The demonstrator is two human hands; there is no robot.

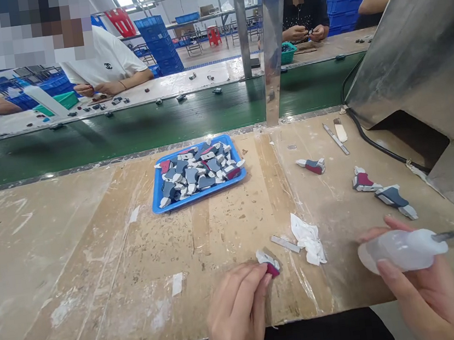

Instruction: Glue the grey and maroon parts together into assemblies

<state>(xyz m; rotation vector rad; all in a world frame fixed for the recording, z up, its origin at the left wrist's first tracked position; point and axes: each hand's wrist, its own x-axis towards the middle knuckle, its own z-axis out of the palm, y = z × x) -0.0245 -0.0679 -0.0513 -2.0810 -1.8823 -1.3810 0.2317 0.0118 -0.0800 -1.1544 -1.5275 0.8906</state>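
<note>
My left hand [238,306] is closed on a small maroon and light grey plastic part [272,266] at the front of the bench. In my right hand [426,291] lies a translucent white squeeze bottle [400,249], tilted on its side with its thin metal tip pointing right. Between the hands are a crumpled white tissue [308,239] and a flat metal strip [286,244]. Farther right lie a maroon part [363,181] and a dark grey part [395,200], with another grey and maroon part [312,166] behind the tissue.
A blue tray [201,196] heaped with similar parts stands mid-bench. Behind it runs a green conveyor belt [143,128], with a metal post [272,48] at its edge. A bent metal housing [399,55] and a black cable [385,148] border the right side. Several people work across the belt.
</note>
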